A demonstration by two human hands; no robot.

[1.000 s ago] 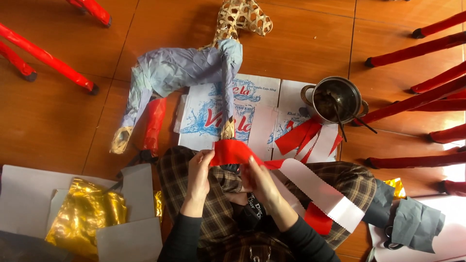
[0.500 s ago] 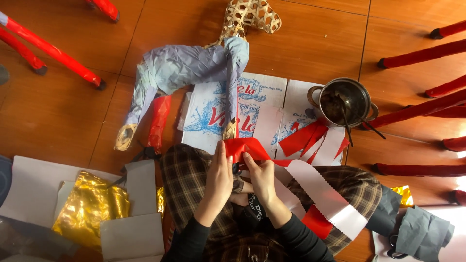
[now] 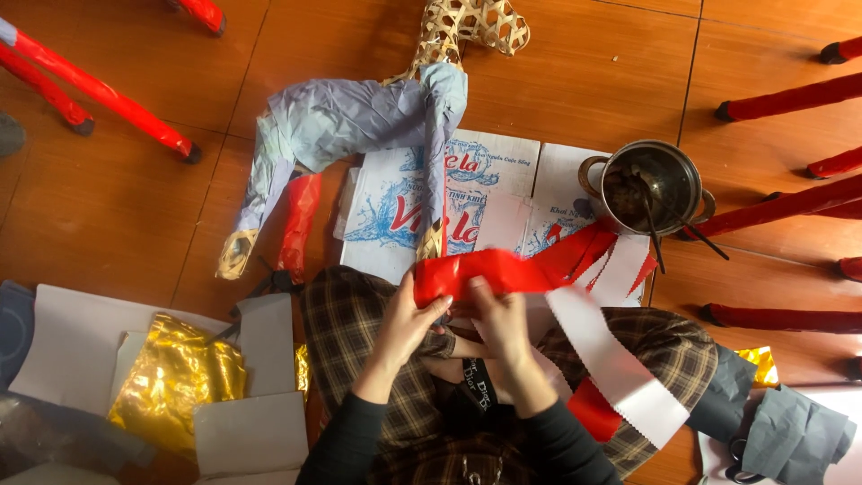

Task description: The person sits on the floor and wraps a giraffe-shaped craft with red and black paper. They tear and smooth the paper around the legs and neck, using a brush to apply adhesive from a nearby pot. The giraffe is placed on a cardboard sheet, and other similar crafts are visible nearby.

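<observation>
Both my hands hold a strip of glossy red paper (image 3: 485,271) over my lap. My left hand (image 3: 409,314) pinches its left end. My right hand (image 3: 498,316) grips the strip just to the right of that. The strip trails right and down, showing its white back (image 3: 620,377). Beyond my knees lies a woven bamboo animal frame (image 3: 467,22), partly covered in grey paper (image 3: 346,117), with one leg wrapped in red (image 3: 299,220). It rests partly on flattened printed cardboard (image 3: 512,193).
A metal pot (image 3: 648,187) with dark paste and sticks stands at the right. More red paper strips (image 3: 584,256) lie beside it. Gold foil (image 3: 175,382) sits in a grey cardboard box at lower left. Red-wrapped sticks (image 3: 94,90) lie at both sides. Grey paper (image 3: 790,436) is at lower right.
The view has shifted a little. My hands have moved along the red strip and drawn it out wider between them.
</observation>
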